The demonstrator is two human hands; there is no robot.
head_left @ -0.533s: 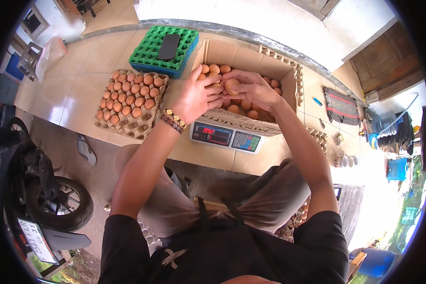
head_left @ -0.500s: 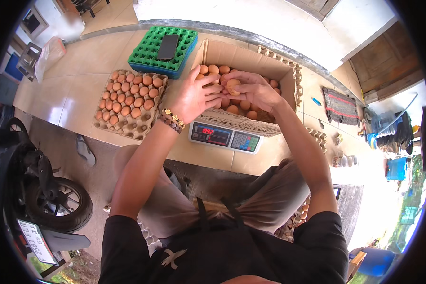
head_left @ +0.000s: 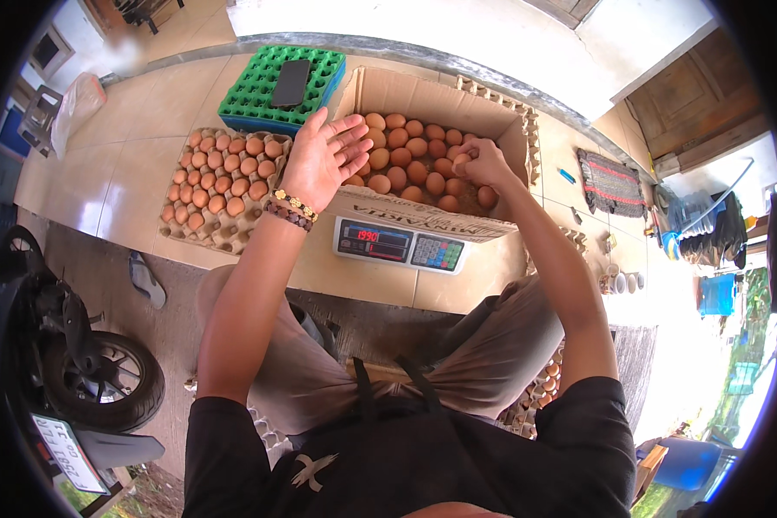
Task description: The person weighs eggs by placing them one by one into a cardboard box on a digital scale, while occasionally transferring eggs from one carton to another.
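Many brown eggs [head_left: 415,148] lie loose in an open cardboard box [head_left: 388,207], which rests on a digital scale [head_left: 401,246] with a lit red display. My right hand [head_left: 480,162] is inside the box at its right side, fingers closed round an egg [head_left: 462,161]. Palm up and fingers spread, my left hand [head_left: 324,164] hovers by the box's left edge with nothing in it. To the left of that hand is a pulp egg tray [head_left: 224,239], mostly filled with brown eggs [head_left: 224,185]; its front cups and some along the right side hold none.
Behind the filled tray stands a stack of green and blue plastic egg trays [head_left: 255,82] with a black phone [head_left: 291,83] on top. A woven mat [head_left: 611,183] and several cups [head_left: 622,282] lie to the right. A parked motorcycle [head_left: 95,371] stands at the lower left.
My hands have moved apart: the right went rightward and down among the eggs, the left drew back left. The view has shifted slightly.
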